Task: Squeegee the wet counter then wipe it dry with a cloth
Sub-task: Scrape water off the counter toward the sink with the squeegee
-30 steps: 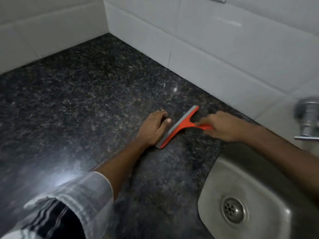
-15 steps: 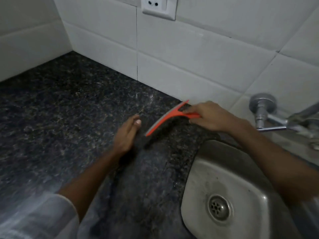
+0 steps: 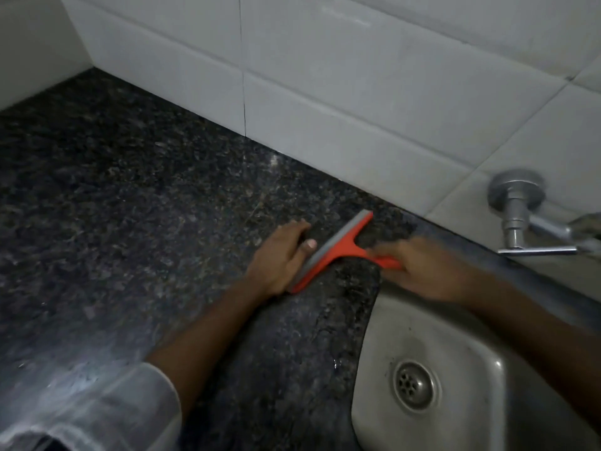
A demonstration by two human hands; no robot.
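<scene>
Squeegee [image 3: 328,252] back down on the worktop [image 3: 130,206], blade against my left hand [image 3: 279,255], which lies flat and relaxed. Right hand [image 3: 422,271] grips the handle at 3 o'clock, beside the sink [image 3: 455,346]. Squeegeeing under way; cloth wipe left, no cloth visible.

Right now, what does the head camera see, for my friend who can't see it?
The right hand holds an orange squeegee on a dark speckled counter, the left hand resting against its blade. A steel sink sits alongside.
</scene>
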